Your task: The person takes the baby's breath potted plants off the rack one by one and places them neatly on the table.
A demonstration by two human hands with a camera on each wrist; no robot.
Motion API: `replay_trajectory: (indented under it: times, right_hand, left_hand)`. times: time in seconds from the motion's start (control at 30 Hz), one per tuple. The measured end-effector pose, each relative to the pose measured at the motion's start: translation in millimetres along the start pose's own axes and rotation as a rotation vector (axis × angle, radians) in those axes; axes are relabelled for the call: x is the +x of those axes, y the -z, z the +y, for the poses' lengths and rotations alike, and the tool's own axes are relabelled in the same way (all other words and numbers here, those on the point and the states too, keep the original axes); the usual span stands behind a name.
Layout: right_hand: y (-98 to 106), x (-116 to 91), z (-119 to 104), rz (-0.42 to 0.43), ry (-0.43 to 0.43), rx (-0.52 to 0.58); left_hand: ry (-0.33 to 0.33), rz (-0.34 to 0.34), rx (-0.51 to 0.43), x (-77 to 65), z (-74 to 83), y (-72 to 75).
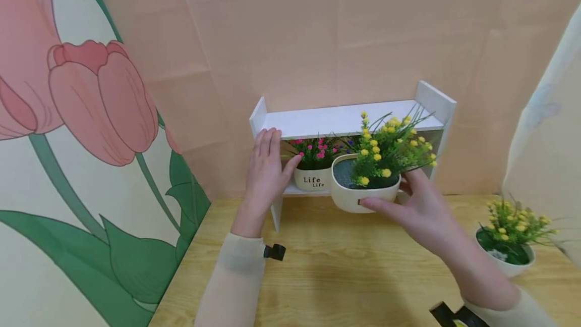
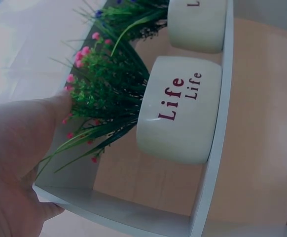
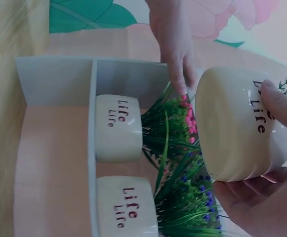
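Note:
My right hand [image 1: 419, 211] grips a cream pot of yellow flowers [image 1: 365, 196], thumb on its front and fingers round the far side. The pot is raised in front of a small white shelf [image 1: 317, 117], tilted toward me. In the right wrist view its underside and "Life" lettering show. My left hand [image 1: 265, 168] rests on the shelf's left end, fingers straight over the top board and thumb spread toward the pink flowers. On the lower board stands a "Life" pot of pink flowers [image 2: 180, 111]. Beside it is a similar pot with blue flowers [image 3: 128, 207], mostly hidden in the head view.
Another pot of yellow flowers [image 1: 510, 266] stands on the wooden table [image 1: 336, 271] at the right, partly behind my right forearm. A beige cloth backdrop [image 1: 317, 29] hangs behind the shelf. A panel with painted tulips [image 1: 104, 100] rises on the left.

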State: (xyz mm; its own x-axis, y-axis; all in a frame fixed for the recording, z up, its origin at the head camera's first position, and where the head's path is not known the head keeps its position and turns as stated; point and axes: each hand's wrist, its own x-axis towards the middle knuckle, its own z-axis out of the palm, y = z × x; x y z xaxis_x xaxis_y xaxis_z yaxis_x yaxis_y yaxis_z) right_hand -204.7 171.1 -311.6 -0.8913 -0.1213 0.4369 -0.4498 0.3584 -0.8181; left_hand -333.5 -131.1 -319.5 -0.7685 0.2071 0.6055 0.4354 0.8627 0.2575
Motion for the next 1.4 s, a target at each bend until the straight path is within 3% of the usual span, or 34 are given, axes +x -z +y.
replay_trajectory:
  times: [0.1, 0.33, 0.6, 0.73, 1.23, 1.4]
  right_hand:
    - [0, -6, 6, 0.003, 0.000, 0.000]
    - [5, -18, 24, 0.054, -0.017, -0.142]
    - [11, -32, 46, 0.071, -0.013, -0.179]
    - [15, -39, 55, 0.062, -0.014, -0.194]
    - [25, -62, 94, 0.013, -0.166, -0.230]
    - [30, -69, 111, 0.014, -0.149, -0.248]
  left_hand:
    - [0.003, 0.001, 0.000, -0.5, -0.4, 0.0]
    - [-0.007, 0.011, 0.006, 0.1, -1.5, -0.5]
    - [-0.004, 0.004, 0.005, 0.8, -1.6, -0.9]
    - [0.001, 0.000, 0.002, 0.7, -1.4, -0.8]
    - [-0.007, -0.010, 0.021, 1.2, -1.9, -0.2]
    - [-0.011, -0.004, 0.017, 1.0, -2.3, -1.0]
